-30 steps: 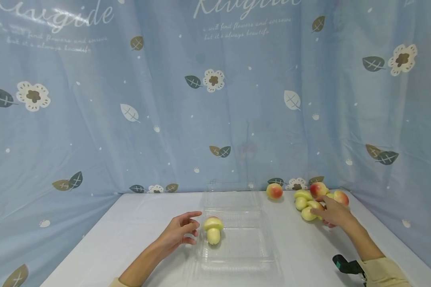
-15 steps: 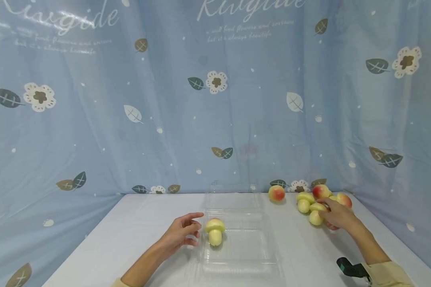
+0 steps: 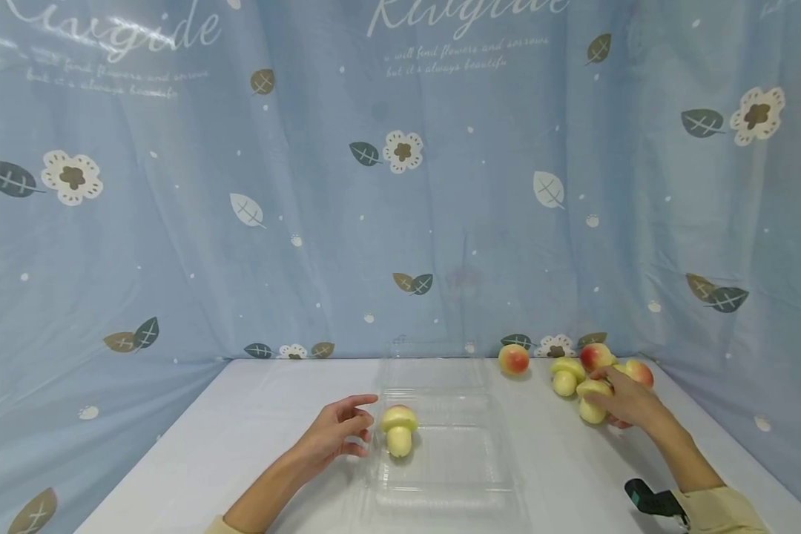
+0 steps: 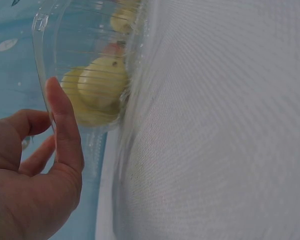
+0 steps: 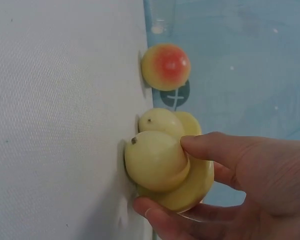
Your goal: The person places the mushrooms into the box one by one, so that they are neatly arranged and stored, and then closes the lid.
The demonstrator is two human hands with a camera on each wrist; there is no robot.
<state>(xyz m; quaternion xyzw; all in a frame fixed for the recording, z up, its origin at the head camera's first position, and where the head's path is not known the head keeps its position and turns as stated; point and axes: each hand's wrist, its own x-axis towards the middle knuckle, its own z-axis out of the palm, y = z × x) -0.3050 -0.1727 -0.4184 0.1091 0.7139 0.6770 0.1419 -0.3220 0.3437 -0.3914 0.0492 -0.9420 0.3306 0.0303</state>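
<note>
In the head view, my right hand (image 3: pixel 627 400) grips a toy mushroom (image 3: pixel 592 411) with a yellow-green cap and pale round stem. The right wrist view shows the thumb on this mushroom (image 5: pixel 157 160) and fingers curled beneath its cap, close to the table. My left hand (image 3: pixel 337 434) is at the left edge of a clear plastic box (image 3: pixel 454 486) with its lid folded back. In the left wrist view, its thumb and fingers (image 4: pixel 65 125) pinch the box's rim (image 4: pixel 40 60). One toy mushroom (image 3: pixel 399 430) lies inside the box, at its left side.
Beside the right hand lie another mushroom (image 3: pixel 564 378) and reddish-topped ones (image 3: pixel 595 356), grouped at the back right. A single red-and-yellow one (image 3: pixel 514 360) sits apart, right of the raised lid (image 3: pixel 434 367). A blue printed curtain (image 3: pixel 294 185) hangs behind the white table (image 3: pixel 240 415).
The right hand's thumb and fingers have closed on the near mushroom, which has shifted slightly right and toward me. The left hand stays at the box. The view has shifted slightly.
</note>
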